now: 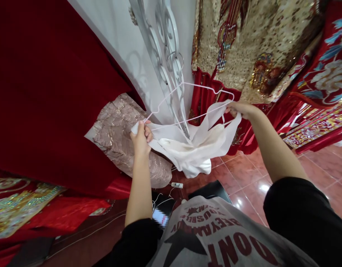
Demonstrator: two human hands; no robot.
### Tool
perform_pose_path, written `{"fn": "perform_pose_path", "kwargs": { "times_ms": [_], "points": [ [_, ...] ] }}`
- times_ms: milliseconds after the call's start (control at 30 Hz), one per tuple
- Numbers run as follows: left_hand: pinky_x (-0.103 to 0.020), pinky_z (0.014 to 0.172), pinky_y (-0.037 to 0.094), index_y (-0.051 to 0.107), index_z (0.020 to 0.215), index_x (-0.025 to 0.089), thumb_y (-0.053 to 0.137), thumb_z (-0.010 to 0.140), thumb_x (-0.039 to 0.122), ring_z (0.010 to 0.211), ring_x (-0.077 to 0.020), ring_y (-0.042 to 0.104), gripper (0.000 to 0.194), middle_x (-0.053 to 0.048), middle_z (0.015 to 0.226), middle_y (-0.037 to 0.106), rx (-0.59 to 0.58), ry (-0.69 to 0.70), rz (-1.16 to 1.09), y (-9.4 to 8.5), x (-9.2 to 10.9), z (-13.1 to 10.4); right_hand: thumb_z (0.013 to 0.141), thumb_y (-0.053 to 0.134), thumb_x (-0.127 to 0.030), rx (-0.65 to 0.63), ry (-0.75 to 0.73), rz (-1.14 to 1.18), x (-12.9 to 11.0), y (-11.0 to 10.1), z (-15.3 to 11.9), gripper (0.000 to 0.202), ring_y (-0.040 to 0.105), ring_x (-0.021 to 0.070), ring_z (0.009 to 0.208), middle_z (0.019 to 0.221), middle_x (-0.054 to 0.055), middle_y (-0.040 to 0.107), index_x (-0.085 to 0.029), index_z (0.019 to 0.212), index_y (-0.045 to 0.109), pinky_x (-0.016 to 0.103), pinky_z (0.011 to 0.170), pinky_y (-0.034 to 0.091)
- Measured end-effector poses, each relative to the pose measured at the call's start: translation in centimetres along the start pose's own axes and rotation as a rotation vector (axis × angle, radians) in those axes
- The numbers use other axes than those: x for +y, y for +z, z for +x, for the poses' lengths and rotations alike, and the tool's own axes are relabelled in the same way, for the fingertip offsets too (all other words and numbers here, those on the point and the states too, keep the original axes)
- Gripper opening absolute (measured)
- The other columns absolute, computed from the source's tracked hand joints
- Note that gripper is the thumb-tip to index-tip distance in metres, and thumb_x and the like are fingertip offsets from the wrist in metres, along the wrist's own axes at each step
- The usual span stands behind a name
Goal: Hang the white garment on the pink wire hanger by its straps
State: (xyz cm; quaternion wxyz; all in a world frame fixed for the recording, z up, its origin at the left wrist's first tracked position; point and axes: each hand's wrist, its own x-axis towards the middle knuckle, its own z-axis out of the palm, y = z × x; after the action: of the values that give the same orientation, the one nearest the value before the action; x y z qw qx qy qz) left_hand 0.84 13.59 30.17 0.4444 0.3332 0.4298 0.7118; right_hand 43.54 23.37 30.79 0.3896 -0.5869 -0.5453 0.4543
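Note:
A thin pale pink wire hanger (pixel 198 86) hangs by its hook near a white scrollwork metal stand (pixel 162 55). Over its lower part lies a sheer white garment (pixel 198 155), its neckline spread wide. My left hand (pixel 142 136) is closed on the garment's left shoulder at the hanger's left end. At the right end, my right hand (pixel 239 109) pinches the other shoulder of the cloth close to the hanger's corner. The garment's lower part bunches and hangs down between my arms.
A large red cloth (pixel 48 81) and a shiny pink fabric (pixel 129 137) are at the left. Gold sequined (pixel 248 44) and embroidered red garments (pixel 335 55) hang at the right. Below are a tiled floor (pixel 246 178), white cables and a lit phone (pixel 160 217).

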Motion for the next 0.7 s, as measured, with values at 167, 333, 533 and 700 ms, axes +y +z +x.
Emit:
{"fn": "perform_pose_path", "kwargs": {
  "times_ms": [167,333,533,700],
  "points": [
    [-0.017,0.035,0.015,0.073,0.086,0.013,0.078,0.098,0.047,0.033,-0.0007,0.022,0.036,0.007,0.053,0.049,0.029,-0.064,-0.102,0.6,-1.6,-0.6,0.083,0.082,-0.039,-0.289,0.157,0.198,2.5,2.2,-4.1,0.049,0.034,0.0082,0.048,0.048,-0.006,0.037,-0.025,0.058,0.043,0.027,0.051,0.037],
    [-0.017,0.038,0.022,0.073,0.094,0.017,0.081,0.09,0.041,0.043,-0.0021,0.036,0.026,-0.005,0.088,0.074,0.1,-0.067,-0.194,-1.3,-1.3,0.1,0.068,0.085,-0.04,-0.32,-0.157,0.321,1.8,6.4,-6.4,0.038,0.034,0.0087,0.05,0.048,-0.006,0.039,-0.022,0.059,0.054,0.028,0.052,0.035],
    [-0.017,0.055,0.041,0.071,0.086,0.017,0.078,0.065,0.015,0.061,-0.0074,0.056,0.022,0.002,0.078,0.064,0.26,-0.061,-0.077,-4.0,-0.5,-1.6,0.068,0.077,-0.038,0.005,-0.381,0.434,-0.4,12.5,-7.9,0.024,0.033,0.0076,0.046,0.054,-0.006,0.048,-0.023,0.069,0.059,0.026,0.047,0.028],
    [-0.025,0.073,0.056,0.079,0.079,0.015,0.072,0.058,0.015,0.074,-0.0164,0.069,0.022,-0.004,0.074,0.072,0.099,-0.16,0.14,-3.6,-0.6,-5.7,0.065,0.075,-0.03,-0.288,-0.325,0.334,-1.0,16.4,-9.4,0.018,0.044,0.0084,0.051,0.062,-0.002,0.062,-0.018,0.076,0.068,0.024,0.049,0.031]
  ]
}}
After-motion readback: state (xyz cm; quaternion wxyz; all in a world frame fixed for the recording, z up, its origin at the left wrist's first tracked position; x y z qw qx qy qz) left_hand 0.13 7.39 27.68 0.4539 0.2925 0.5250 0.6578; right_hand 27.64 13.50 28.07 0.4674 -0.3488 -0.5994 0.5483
